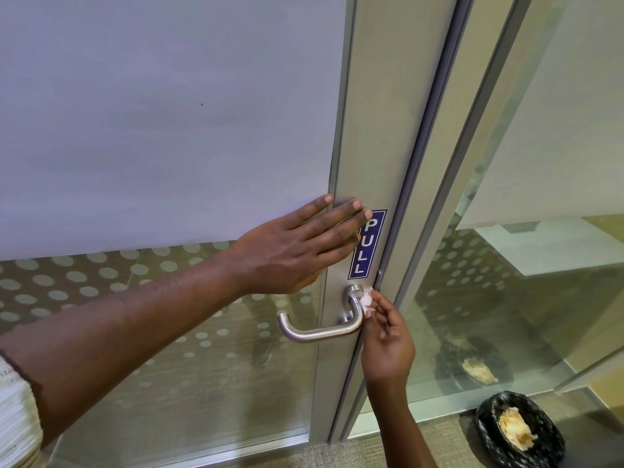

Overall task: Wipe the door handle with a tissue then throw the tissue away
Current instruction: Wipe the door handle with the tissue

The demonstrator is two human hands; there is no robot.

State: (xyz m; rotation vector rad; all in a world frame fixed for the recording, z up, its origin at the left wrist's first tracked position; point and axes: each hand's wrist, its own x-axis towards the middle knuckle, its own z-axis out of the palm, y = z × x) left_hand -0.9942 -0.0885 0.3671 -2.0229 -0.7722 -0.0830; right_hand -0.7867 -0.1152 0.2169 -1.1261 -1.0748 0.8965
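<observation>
Fingers of the right hand (388,336) pinch a crumpled white tissue (367,301) against the brushed-steel lever door handle (320,327) near the door's edge; left hand (297,244) spreads flat on the aluminium door frame (378,130).

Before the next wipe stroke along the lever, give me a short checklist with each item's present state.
1. Tissue held in right hand: ok, pinched at the fingertips.
2. Tissue touching door handle: ok, at the neck near the rose.
3. Left hand steadying the door: ok, flat on the frame beside the PULL sign.
4. Lever's long bar wiped: cannot tell.
5. Bin within reach for disposal: ok, on the floor to the right, black-lined, already holding waste.
</observation>
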